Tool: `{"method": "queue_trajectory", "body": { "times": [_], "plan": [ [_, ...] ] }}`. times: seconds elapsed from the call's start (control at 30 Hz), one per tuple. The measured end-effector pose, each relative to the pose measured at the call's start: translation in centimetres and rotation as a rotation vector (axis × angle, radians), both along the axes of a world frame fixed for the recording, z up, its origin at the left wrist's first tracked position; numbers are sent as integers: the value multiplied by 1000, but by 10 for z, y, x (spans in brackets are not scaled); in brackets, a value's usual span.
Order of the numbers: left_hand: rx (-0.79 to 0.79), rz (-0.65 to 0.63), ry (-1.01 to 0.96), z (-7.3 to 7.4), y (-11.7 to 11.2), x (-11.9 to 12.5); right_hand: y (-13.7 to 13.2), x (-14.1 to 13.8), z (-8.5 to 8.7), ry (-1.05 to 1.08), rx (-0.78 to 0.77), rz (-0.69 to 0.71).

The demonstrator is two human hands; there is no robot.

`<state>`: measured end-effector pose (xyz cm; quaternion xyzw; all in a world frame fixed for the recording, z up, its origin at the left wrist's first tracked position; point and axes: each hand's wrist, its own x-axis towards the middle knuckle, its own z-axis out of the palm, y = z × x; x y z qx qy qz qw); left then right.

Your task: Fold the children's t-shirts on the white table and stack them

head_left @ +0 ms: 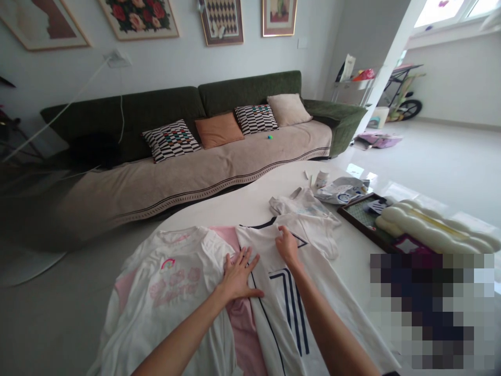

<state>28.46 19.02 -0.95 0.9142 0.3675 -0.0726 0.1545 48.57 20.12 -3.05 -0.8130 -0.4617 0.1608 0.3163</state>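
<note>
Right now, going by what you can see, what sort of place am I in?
Most likely a living room in a home: there's a long green sofa with cushions on it, framed pictures hanging above it, and a white table in front.

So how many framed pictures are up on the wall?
4, in a row on the wall above the sofa: from left, the brown one, the roses, the diamond one and the narrow one. More may hang out of view.
</note>
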Motion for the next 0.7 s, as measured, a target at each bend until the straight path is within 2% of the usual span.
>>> {"method": "queue_trajectory", "body": {
  "times": [0.07,0.13,0.23,0.33,0.4,0.47,0.53,0.6,0.63,0.7],
  "plan": [
    [5,-9,-2,2,1,1,-3,-2,3,-59,-20,-74],
    [42,-6,-21,5,5,5,-6,-4,5,-129,36,-78],
    [151,10,-90,6,16,22,-11,-6,2,-227,167,99],
    [186,-13,-110,-1,28,40,-17,-4,-1,-258,173,306],
    [155,-35,-79,-6,34,49,-25,9,-1,-227,188,335],
    [139,-45,-61,-7,38,55,-38,36,0,-183,233,228],
    [165,-43,-92,-5,38,62,-56,74,0,-170,238,-16],
    [195,-59,-153,-2,37,76,-73,113,-4,-176,160,-261],
    [199,-79,-181,-1,37,85,-79,129,-6,-164,106,-330],
    [177,-124,-212,-4,35,105,-84,149,-12,-100,14,-353]
  ]
}}
